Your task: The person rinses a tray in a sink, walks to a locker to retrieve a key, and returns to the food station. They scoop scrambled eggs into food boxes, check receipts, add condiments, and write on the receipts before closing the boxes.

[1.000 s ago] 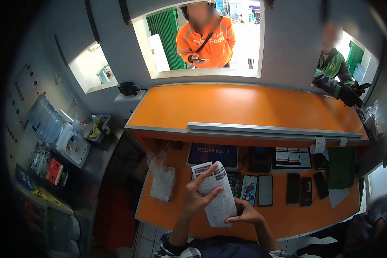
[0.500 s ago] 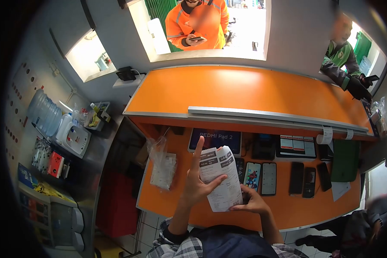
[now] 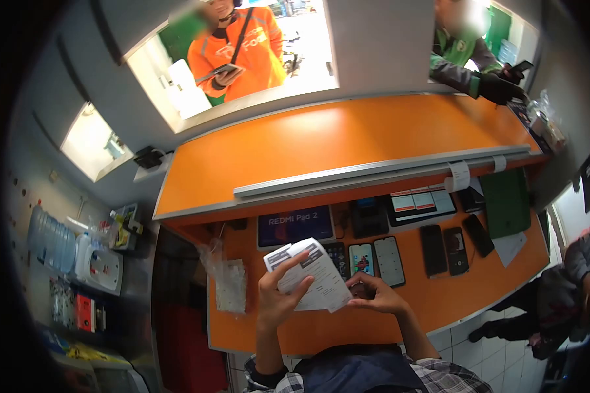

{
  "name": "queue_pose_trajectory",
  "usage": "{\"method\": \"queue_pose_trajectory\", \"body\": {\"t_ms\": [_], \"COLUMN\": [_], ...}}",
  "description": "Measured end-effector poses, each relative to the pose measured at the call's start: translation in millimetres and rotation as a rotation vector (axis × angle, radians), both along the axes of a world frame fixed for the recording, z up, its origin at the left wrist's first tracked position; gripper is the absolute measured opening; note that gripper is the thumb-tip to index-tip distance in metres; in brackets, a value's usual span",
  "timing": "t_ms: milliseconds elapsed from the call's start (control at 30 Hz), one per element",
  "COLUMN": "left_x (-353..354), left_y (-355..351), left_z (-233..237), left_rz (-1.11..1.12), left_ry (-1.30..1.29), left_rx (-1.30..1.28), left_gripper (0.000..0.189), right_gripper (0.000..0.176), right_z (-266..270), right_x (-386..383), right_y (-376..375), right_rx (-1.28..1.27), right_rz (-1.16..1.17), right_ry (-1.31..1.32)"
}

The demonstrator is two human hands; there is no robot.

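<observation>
Printed paper receipts, in a small overlapping bundle, are held over the orange desk. My left hand grips them from the left side, with the index finger lying across the printed front and the thumb pressed on it. At the lower right corner, my right hand pinches the paper between thumb and fingers. Just beyond the receipts lie a phone with a lit colourful screen, another lit phone and a dark keypad-like device, partly hidden by the paper.
A REDMI Pad 2 box, a tablet and several dark phones line the desk. A plastic bag lies left, a green folder-like item right. Across the orange counter, people in orange and green hold phones.
My left index finger, raised before, now bends over the receipts. The bundle is tilted more, with its sheets shifted. The head view has turned, and the person in orange holds the phone differently.
</observation>
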State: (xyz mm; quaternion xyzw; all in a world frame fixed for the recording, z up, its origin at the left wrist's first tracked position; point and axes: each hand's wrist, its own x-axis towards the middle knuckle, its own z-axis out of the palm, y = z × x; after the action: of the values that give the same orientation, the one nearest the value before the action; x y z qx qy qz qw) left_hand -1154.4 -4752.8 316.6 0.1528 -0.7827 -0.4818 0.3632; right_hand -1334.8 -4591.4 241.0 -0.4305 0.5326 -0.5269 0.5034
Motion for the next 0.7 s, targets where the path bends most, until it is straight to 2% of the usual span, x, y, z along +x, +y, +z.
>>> {"method": "queue_pose_trajectory", "body": {"t_ms": [33,67,133,167,233,267,333,367,433,467,533,567,633,700], "left_x": [-0.3,0.0,1.2,2.1,4.9,5.4,5.4,2.2,-8.2,-12.3,-20.9,-25.7,-34.9,-43.5], "left_y": [1.5,4.3,13.1,18.5,30.0,35.3,46.5,53.2,66.3,71.9,79.2,82.3,87.6,90.0], "left_z": [-4.6,-10.2,-24.4,-31.6,-45.8,-53.9,-68.0,-71.0,-76.2,-83.2,-86.4,-86.5,-77.7,-71.0], "left_rz": [0.006,-0.036,0.009,-0.021,0.017,-0.001,0.006,-0.001,-0.003,0.004,0.001,0.001,0.014,0.029], "left_ry": [-0.029,-0.033,-0.121,-0.122,-0.242,-0.246,-0.35,-0.355,-0.397,-0.375,-0.4,-0.422,-0.447,-0.473], "left_rx": [-0.014,-0.018,0.141,0.138,0.338,0.337,0.432,0.432,0.559,0.585,0.591,0.598,0.621,0.641], "left_gripper": [0.048,0.048,0.041,0.041,0.04,0.04,0.038,0.038,0.038,0.036,0.035,0.034,0.032,0.031], "right_gripper": [0.035,0.03,0.019,0.019,0.017,0.017,0.014,0.014,0.013,0.013,0.016,0.016,0.02,0.026], "right_z": [2.0,5.8,5.1,5.0,9.5,13.9,23.9,32.7,55.1,57.1,59.1,59.5,64.5,68.8], "right_x": [-5.1,-12.6,-33.2,-47.4,-79.3,-96.1,-128.8,-142.0,-167.5,-182.3,-208.0,-216.5,-224.0,-226.7], "right_y": [5.6,10.0,23.0,31.5,49.1,58.7,73.8,78.2,86.2,87.9,90.7,89.0,77.8,70.7], "right_rx": [-0.005,-0.025,-0.111,-0.113,-0.155,-0.152,-0.19,-0.186,-0.208,-0.206,-0.257,-0.251,-0.48,-0.465], "right_rz": [-0.046,-0.121,-0.296,-0.327,-0.628,-0.646,-0.959,-0.967,-1.236,-1.24,-1.317,-1.319,-1.26,-1.232], "right_ry": [-0.004,-0.03,-0.011,-0.009,0.166,0.167,0.186,0.184,0.094,0.093,0.383,0.38,0.362,0.356]}}
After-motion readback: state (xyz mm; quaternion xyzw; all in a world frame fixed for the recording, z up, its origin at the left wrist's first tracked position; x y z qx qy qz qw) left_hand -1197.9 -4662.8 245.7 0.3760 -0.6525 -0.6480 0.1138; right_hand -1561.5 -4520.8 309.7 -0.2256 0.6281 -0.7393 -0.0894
